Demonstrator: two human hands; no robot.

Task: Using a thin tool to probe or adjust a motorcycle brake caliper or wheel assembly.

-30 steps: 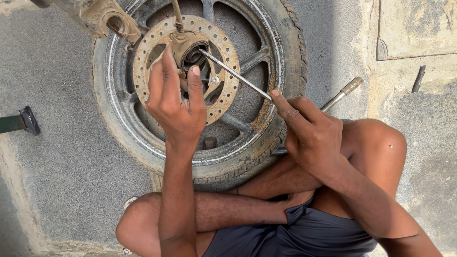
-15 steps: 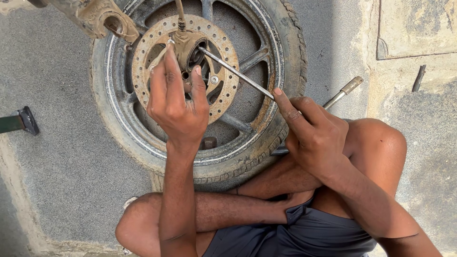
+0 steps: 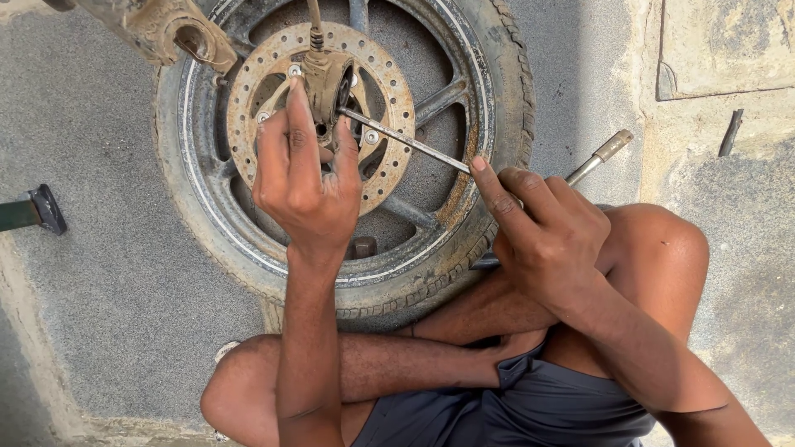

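Note:
A motorcycle wheel (image 3: 489, 91) with a black tyre stands in front of me, its rusty perforated brake disc (image 3: 389, 91) facing me. A dirty brake caliper (image 3: 325, 76) sits over the disc near its top. My left hand (image 3: 306, 186) reaches up to the caliper, fingers extended and touching its lower part. My right hand (image 3: 546, 232) grips a long thin metal rod tool (image 3: 414, 142). The rod's tip rests at the caliper, and its handle end (image 3: 611, 147) sticks out to the right past my fist.
A rusty fork leg (image 3: 166, 29) enters from the top left. A dark metal stand foot (image 3: 37, 211) lies at the left edge. A small dark metal piece (image 3: 729, 132) rests on the concrete slab (image 3: 729, 41) at the right. My bare knees are folded below the wheel.
The view has shifted slightly. My left hand stays at the caliper with small finger movements. My right hand keeps hold of the rod, which stays pointed at the caliper.

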